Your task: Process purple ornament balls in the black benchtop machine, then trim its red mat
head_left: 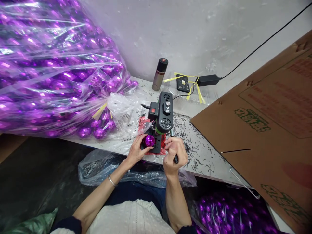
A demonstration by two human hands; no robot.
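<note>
A shiny purple faceted ball (149, 140) sits on the black base of a small bench press (166, 112). My left hand (137, 150) grips this ball from its left side, thumb in front and fingers behind. Wrapped around the press's black lever handle (175, 159) is my right hand (175, 154), closed in a fist. The press head has round grilles and knobs, with a red switch box (153, 110) at its left. Beneath the base lies a red sheet (144, 123), partly covered. Where the press head meets the ball's fitting is hidden.
A big clear bag of purple balls (60, 71) fills the left. Many small black pins (195, 149) litter the table. Behind stand a spray can (160, 74), a phone-like black object (182, 83) and a power adapter (209, 80). A cardboard box (263, 130) borders the right.
</note>
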